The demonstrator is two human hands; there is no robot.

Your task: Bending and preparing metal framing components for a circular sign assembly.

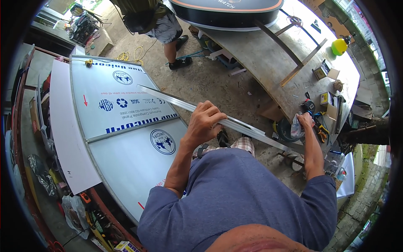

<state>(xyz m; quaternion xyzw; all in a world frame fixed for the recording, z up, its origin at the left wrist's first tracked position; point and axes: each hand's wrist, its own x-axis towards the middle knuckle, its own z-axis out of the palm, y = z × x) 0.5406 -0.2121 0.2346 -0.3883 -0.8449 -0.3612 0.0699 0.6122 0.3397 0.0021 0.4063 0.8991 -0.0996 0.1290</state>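
Observation:
My left hand is closed around a bundle of long, thin silvery metal strips. They slant across in front of me, their far left ends over the film-covered composite panel and their other ends low near my right forearm. At the near corner of the metal-topped table my right hand is closed on a crumpled clear plastic bag, whose contents I cannot make out. Just beyond that hand lies a tape measure. Yellow-and-black pliers lie beside my right wrist.
Small open boxes, a yellow spray bottle and a metal frame sit on the table. A big oval sign rests at its far end. Another person stands beyond. Yellow cord lies on the floor.

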